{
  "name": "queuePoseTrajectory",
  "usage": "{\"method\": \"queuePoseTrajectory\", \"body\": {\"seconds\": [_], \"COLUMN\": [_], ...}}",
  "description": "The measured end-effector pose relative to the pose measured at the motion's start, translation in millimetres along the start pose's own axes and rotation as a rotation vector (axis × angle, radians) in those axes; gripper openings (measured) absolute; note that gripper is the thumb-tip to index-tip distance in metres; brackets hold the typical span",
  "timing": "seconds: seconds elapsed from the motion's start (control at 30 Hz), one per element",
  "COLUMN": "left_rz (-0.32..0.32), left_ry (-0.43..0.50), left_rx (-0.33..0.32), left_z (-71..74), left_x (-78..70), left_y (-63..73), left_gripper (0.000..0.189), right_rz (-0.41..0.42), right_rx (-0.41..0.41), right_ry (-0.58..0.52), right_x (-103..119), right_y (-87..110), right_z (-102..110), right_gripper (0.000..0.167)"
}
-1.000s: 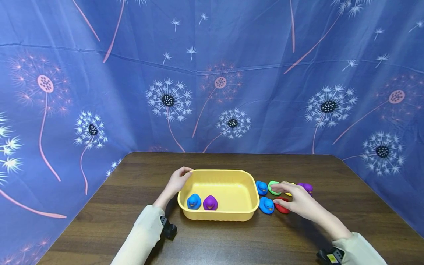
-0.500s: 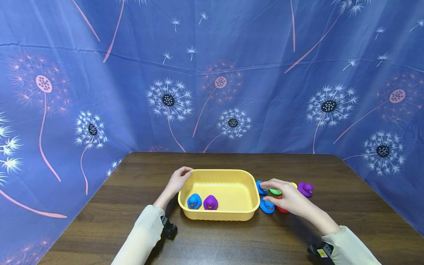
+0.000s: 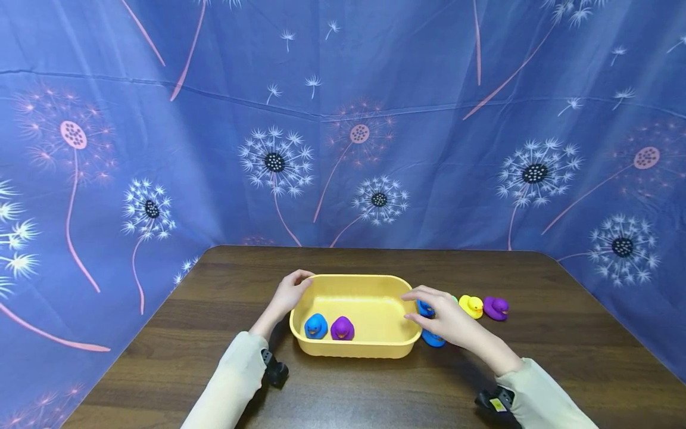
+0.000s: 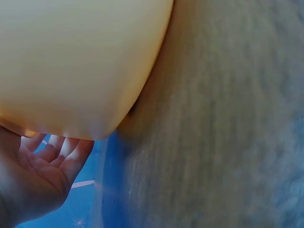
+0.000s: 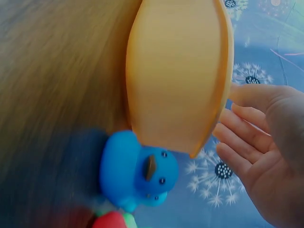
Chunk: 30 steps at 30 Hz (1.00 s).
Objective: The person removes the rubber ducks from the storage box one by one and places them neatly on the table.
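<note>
A yellow plastic tub stands on the table with a blue rubber duck and a purple rubber duck inside, near its front wall. At the tub's back left corner my left hand holds the rim, its fingers bent over the edge. My right hand hovers at the right rim, thumb and fingers spread, fingertips overlapping the tub's edge. Beneath it, two blue ducks sit close beside the tub's right wall. Part of a red duck peeks out in the right wrist view; the hand hides it in the head view.
Right of my right hand, a yellow duck and another purple duck sit on the brown wooden table. A green duck is mostly covered by the hand. A blue dandelion-print cloth hangs behind the table.
My right hand has moved left from above the loose ducks to the tub's right rim, uncovering the yellow duck and covering the red one. The left hand stays at the rim.
</note>
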State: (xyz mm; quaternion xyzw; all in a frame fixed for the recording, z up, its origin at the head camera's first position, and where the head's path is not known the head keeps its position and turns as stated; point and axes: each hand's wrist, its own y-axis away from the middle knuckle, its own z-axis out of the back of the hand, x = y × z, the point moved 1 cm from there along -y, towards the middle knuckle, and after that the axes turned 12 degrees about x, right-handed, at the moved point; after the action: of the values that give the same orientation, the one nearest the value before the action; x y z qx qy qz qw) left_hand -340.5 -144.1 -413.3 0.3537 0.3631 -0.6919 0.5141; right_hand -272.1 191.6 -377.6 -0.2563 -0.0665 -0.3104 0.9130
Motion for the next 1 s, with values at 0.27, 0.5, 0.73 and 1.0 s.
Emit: {"method": "queuePoseTrajectory", "body": {"seconds": [0.27,0.5,0.73,1.0], "left_rz": [0.018,0.029,0.019,0.012], "left_ry": [0.005,-0.006,-0.009,-0.017], "left_rx": [0.005,0.0,-0.001,-0.002], "left_z": [-0.4,0.8,0.1,0.4], "left_x": [-1.6,-1.8,-1.8,-0.2], "left_y": [1.1,1.8,1.3,-0.2], "left_gripper": [0.021,0.021,0.021,0.022], "right_rz": [-0.019,-0.011,0.013,0.022], "right_rx": [0.053,0.095,0.123,0.131], "right_ry": [-0.026,-0.046,-0.059,-0.09], "right_x": [9,16,22,27], "right_y": [-10.8,-19.4,-27.9,-38.5], "right_z": [-7,-15,-23,-35], "right_gripper": [0.033,0.034,0.034,0.035]}}
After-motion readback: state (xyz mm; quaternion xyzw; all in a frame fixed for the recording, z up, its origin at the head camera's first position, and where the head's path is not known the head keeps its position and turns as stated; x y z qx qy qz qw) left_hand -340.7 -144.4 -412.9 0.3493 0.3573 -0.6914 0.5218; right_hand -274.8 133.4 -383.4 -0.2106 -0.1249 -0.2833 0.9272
